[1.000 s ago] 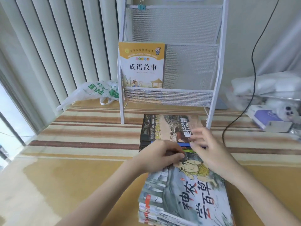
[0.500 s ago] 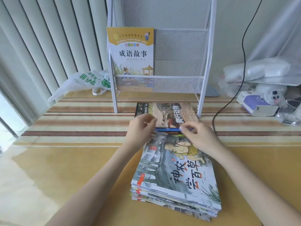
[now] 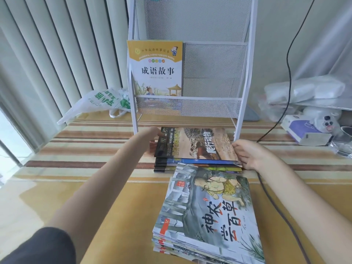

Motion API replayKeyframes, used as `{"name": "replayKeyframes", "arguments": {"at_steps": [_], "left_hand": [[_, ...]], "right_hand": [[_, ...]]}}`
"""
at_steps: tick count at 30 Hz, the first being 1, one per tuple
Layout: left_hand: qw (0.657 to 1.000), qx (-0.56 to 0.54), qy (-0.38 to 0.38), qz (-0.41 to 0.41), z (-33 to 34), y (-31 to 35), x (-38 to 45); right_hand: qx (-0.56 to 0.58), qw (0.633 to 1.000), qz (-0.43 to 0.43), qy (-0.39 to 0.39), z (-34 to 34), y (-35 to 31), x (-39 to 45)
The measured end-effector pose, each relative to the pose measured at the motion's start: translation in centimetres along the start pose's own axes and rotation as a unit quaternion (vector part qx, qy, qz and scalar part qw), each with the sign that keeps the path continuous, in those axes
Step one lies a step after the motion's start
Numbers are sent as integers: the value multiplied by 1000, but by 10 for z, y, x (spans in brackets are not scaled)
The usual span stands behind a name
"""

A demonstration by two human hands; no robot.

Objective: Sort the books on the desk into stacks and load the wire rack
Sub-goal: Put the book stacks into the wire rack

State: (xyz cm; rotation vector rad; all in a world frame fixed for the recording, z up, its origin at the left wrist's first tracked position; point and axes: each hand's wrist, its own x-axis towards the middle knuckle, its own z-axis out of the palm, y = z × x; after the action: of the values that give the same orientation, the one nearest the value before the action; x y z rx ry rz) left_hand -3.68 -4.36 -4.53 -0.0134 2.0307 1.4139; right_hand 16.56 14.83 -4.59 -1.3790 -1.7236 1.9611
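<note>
- Far stack [image 3: 196, 149], centre of the frame, lies flat on the desk [image 3: 85, 187] just in front of the rack [image 3: 190, 103]; its top cover shows a crocodile. Its lower books are offset at the near edge, so the stack is not squared.
- Left hand [image 3: 155, 138] is at the stack's left edge, fingers on the far corner. Whether they curl under the books cannot be told — the forearm hides most of the hand.
- Right hand [image 3: 249, 155] is at the stack's right edge, palm towards the books, fingers loosely spread against the near right corner. No firm pinch is visible.
- Risk: if the stack is lifted from the two edges only, the thin glossy books may well bow in the middle and the lower, offset ones slide out.
- Near stack [image 3: 207, 216], lower centre, overlaps the far stack's near edge. Pulling the far stack up or back could drag its top book askew.
- The near stack is itself fanned at its lower edge — a knock from a forearm would likely spill it.
- Rack's lower pocket holds one yellow book [image 3: 155, 67] upright on the left; the right half is free. The stack is wide, so its corners may catch the rack's front rail or push the yellow book over.
- Black cable [image 3: 270, 197] runs along the right side of the desk beside the near stack and under the right forearm; a snag is possible.
</note>
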Motion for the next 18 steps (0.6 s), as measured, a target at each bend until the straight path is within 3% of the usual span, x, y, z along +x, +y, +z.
{"name": "replayKeyframes", "arguments": {"at_steps": [5,13,18], "left_hand": [[997,33,-33,-59,-14,7,12],[987,145,-52,-33,-10,3,43],[973,218,12,71,8,6,6]], "right_hand": [[35,998,52,-14,-8,-10,3],[-9,997,70,-42,-6,-8,8],[-45,992,100,-69,4,-15,10]]}}
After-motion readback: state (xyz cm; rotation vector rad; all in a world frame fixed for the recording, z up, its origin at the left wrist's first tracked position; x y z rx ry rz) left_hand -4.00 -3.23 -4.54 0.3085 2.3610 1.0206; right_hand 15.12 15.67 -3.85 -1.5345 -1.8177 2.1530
